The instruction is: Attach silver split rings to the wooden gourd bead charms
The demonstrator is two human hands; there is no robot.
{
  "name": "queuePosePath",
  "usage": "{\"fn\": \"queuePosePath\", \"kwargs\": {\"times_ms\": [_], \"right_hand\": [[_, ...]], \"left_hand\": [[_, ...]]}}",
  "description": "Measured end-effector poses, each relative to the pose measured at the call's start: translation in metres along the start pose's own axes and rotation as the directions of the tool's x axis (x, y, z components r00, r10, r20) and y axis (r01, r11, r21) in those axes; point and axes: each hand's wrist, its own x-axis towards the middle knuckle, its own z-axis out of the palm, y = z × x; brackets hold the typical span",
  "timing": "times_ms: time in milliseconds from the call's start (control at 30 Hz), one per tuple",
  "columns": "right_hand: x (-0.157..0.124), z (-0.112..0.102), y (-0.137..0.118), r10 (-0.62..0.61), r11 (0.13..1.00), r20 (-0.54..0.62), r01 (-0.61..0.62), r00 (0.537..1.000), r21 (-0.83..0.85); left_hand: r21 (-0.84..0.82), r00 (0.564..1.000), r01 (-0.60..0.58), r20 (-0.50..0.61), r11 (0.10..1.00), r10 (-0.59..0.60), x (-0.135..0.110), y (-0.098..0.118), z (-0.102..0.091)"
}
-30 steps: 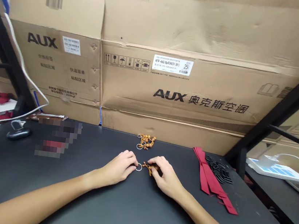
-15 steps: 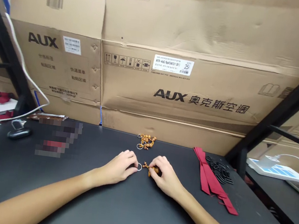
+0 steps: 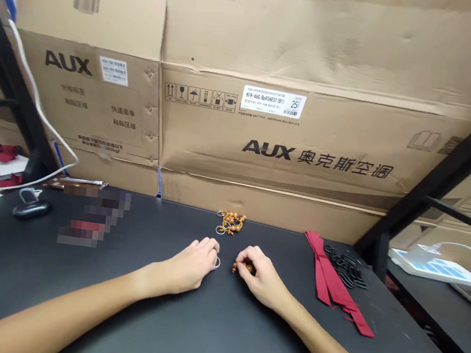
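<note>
My left hand (image 3: 194, 264) is closed on a metal key ring (image 3: 218, 263); part of the ring shows beyond the fingertips. A short gap to the right, my right hand (image 3: 260, 275) pinches a string of brown wooden beads (image 3: 234, 267), which its fingers largely cover. No cord shows across the gap between ring and beads. Farther back lies a small pile of wooden-bead keychains (image 3: 232, 222) with metal rings.
Red ribbon strips (image 3: 334, 285) and a heap of black loops (image 3: 347, 267) lie to the right on the black table (image 3: 163, 329). At left sit a dark oval object (image 3: 31, 209) and a blurred-out patch. Cardboard (image 3: 305, 177) walls the back; black metal posts flank it.
My left fingers have closed over more of the ring, and the ring has shifted slightly left. The beads are tucked further into my right hand, and the gap is wider.
</note>
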Motion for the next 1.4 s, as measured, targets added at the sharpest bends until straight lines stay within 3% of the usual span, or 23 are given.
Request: {"fn": "queuePosePath", "kwargs": {"times_ms": [300,567,900,1267,1400], "right_hand": [[0.004,-0.002,-0.002,0.104,0.986,-0.021,-0.101,0.994,0.129],[0.004,-0.002,-0.007,0.004,0.998,-0.037,-0.002,0.999,0.061],[0.001,0.000,-0.005,-0.024,1.000,-0.032,0.024,0.999,-0.007],[-0.001,-0.014,-0.008,-0.100,0.993,0.139,0.107,0.985,-0.046],[-0.002,-0.010,-0.008,-0.140,0.989,0.127,0.146,0.982,-0.033]], "left_hand": [[-0.110,0.996,0.044,-0.071,0.993,-0.052,0.000,0.002,-0.001],[-0.197,0.993,0.068,-0.080,0.978,-0.085,0.001,0.003,-0.003],[-0.304,0.990,0.045,-0.116,0.952,-0.084,0.000,0.004,-0.006],[-0.294,0.991,0.036,-0.112,0.955,-0.072,-0.001,0.003,-0.005],[-0.286,0.993,0.048,-0.090,0.957,-0.076,0.000,0.005,-0.006]]}}
